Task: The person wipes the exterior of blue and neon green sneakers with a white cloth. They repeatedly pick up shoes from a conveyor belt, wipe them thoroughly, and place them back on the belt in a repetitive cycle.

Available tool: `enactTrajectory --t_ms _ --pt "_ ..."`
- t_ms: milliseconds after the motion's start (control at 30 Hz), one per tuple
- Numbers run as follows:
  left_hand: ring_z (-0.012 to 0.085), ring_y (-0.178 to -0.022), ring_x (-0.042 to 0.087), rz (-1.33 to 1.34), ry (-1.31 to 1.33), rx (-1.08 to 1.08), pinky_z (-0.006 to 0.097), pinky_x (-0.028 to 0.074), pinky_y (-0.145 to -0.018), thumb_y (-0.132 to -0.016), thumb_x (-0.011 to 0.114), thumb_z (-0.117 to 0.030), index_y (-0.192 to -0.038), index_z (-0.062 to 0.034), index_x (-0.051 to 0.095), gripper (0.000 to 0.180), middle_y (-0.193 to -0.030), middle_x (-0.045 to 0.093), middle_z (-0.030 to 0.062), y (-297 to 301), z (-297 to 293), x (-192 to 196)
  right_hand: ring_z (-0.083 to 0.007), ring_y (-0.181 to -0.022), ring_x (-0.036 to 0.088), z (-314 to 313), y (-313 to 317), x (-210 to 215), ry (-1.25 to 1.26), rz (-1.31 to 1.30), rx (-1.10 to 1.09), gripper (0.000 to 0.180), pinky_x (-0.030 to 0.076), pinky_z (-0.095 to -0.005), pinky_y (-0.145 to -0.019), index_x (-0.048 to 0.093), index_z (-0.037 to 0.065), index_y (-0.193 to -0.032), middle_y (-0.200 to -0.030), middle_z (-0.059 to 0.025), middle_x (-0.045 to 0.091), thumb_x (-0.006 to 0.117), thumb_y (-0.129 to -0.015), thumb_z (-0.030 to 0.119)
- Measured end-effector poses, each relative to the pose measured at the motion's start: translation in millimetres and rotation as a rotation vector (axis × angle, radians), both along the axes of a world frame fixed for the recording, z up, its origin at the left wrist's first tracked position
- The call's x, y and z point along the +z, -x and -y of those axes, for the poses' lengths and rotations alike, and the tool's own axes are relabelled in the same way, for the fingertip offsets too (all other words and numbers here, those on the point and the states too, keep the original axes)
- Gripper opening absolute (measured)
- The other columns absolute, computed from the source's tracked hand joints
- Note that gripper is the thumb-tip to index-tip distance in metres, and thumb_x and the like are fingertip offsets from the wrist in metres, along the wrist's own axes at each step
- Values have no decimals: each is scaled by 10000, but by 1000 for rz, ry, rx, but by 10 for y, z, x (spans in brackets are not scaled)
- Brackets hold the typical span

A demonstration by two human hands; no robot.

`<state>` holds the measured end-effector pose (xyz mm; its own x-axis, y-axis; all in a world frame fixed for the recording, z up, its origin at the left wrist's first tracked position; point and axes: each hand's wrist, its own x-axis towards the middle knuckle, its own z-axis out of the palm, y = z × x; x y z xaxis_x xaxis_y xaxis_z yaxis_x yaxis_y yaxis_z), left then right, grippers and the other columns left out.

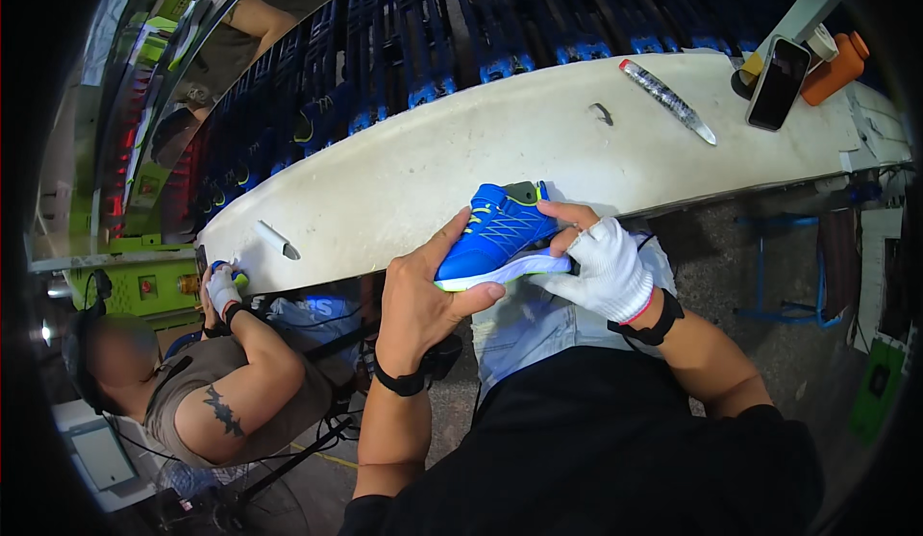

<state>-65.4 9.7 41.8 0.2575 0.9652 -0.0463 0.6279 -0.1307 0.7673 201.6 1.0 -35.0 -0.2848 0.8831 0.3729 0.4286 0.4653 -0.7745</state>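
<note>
Could read no words; made out only bright, blurred lettering (330, 306) on pale-blue cloth (300, 317), toward eight o'clock.

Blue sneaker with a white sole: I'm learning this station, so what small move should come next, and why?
Perhaps shift the white-gloved right hand slightly off the heel: its exposed fingers partly hide that end of the blue, white-soled sneaker, while the bare left hand grips the toe end.
</note>
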Motion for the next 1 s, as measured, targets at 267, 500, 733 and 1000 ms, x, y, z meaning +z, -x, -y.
enactTrajectory --t_ms 267,500,733,1000 --pt "352 -1074 813 8 13 29 390 619 -933 -748 938 -433 -1519 17 619 948 -1186 790 279 -44 23 -6 -296 -828 730 -212 7 -25 -218 20 -76 461 577 -430 -748 757 85 -1127 -1071 -63 754 932 -732 247" --pt "340 -1116 802 -13 64 8 396 606 -969 -769 907 -348 -1542 9 598 906 -1238 777 284 69 31 -34 -300 -825 713 -121 34 -30 -178 50 -16 441 567 -438 -754 721 70 -1094 -1084 -56 738 922 -723 201" --pt "286 -1043 771 -148 172 -39 365 568 -981 -795 855 -316 -1657 -34 455 991 -1190 775 237 99 31 28 -287 -817 685 -84 124 -56 -199 130 -27 346 544 -456 -742 717 83 -981 -1207 -45 728 908 -729 224" --pt "411 -916 790 -518 -39 82 471 615 -806 -812 895 -434 -1590 -41 512 952 -1031 783 259 -288 80 3 -241 -733 668 -78 160 52 -365 284 -44 349 486 -431 -711 667 87 -860 -1162 -67 767 919 -737 295"
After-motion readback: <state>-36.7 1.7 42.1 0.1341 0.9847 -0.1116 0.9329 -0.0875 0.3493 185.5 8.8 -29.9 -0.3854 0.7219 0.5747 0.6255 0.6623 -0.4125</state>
